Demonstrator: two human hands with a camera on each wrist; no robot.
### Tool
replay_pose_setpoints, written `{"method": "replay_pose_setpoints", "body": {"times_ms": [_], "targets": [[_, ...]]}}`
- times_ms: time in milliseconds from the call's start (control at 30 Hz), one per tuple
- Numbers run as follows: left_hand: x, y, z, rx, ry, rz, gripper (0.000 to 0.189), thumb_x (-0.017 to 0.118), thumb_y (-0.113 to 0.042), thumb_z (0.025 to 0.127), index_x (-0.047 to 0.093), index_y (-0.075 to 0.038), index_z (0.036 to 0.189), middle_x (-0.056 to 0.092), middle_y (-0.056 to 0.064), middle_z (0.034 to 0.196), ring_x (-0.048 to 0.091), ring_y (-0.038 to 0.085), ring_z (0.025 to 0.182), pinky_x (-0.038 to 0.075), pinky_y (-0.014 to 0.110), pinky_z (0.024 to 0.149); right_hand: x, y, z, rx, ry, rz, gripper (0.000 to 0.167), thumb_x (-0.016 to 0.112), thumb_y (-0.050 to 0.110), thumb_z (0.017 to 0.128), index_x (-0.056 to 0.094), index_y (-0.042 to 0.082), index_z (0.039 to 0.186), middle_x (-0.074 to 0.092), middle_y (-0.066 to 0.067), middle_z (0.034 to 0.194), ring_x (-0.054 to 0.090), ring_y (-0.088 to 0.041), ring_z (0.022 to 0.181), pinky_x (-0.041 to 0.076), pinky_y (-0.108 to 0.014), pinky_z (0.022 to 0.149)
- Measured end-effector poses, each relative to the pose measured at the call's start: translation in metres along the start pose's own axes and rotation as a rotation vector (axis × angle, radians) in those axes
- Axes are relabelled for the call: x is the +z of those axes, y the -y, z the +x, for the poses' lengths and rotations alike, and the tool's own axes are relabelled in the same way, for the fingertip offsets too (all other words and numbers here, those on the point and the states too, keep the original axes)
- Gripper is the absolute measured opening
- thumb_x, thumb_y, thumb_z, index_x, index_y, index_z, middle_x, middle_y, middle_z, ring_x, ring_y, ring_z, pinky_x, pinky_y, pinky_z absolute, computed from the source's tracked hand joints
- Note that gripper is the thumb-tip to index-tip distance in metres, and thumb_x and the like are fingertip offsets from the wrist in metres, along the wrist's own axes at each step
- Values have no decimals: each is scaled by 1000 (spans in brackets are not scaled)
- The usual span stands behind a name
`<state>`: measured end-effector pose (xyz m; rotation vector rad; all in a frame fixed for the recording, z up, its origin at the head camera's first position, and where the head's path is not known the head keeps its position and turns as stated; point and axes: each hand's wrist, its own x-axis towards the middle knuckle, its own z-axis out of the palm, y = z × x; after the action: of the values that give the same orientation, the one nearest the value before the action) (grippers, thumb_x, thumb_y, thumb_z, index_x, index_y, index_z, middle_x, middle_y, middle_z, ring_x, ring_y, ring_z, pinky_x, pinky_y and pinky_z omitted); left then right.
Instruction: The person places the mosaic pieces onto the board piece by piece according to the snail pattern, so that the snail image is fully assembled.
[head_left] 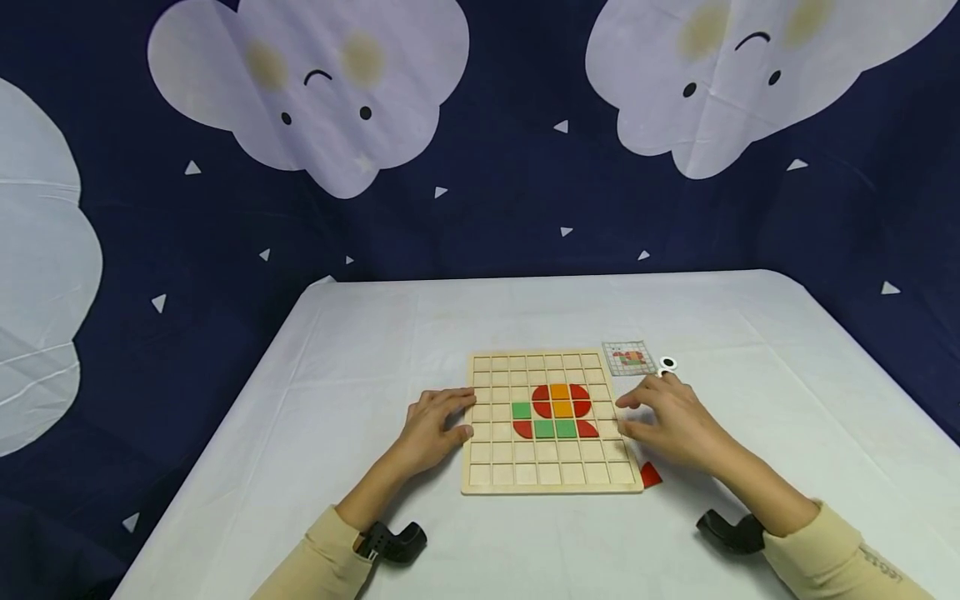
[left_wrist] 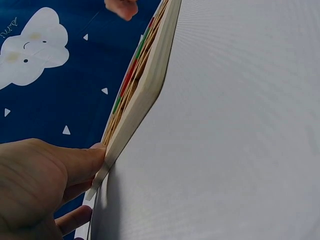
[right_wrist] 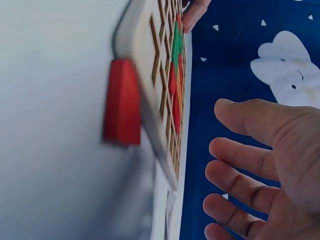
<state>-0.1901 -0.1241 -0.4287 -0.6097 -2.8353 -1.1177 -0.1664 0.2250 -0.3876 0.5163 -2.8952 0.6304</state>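
A wooden grid board [head_left: 547,475] lies on the table with coloured pieces in its cells. Red quarter-rounds flank two orange squares [head_left: 560,408]; below and left are green squares [head_left: 544,429] and more red pieces [head_left: 587,429]. My left hand [head_left: 431,429] touches the board's left edge with fingertips and thumb; in the left wrist view the thumb [left_wrist: 85,162] rests against the rim. Just off the board's right edge, my right hand [head_left: 671,421] hovers with spread fingers, holding nothing. A loose red piece [head_left: 650,475] lies by the near right corner, also visible in the right wrist view [right_wrist: 122,102].
Beyond the board's far right corner lies a small pattern card [head_left: 628,358]. Beside it is a white disc with a black dot [head_left: 668,363], and another white piece is partly hidden by the right hand. White cloth covers the table [head_left: 375,333]; a dark blue curtain hangs behind.
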Motion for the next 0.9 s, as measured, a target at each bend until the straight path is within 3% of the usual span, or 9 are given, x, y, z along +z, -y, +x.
{"method": "replay_pose_setpoints", "body": {"times_ms": [467,900], "targets": [[0,-1,-1,-11,6,-23,44,68,-14,84,59,-8,127,53,3,139,41,27,123,25,48,99,5,-21,-39,-113,-2,-60,26,81,30,69,72,24,92,59,18,89,41,-4,86,32,-28,76],[0,-1,-1,-13,5,-22,44,68,-14,84,59,-8,127,53,2,139,41,27,122,25,48,98,8,-24,-48,-186,9,-48,33,83,27,64,71,28,95,55,22,93,38,2,87,32,-23,73]]}}
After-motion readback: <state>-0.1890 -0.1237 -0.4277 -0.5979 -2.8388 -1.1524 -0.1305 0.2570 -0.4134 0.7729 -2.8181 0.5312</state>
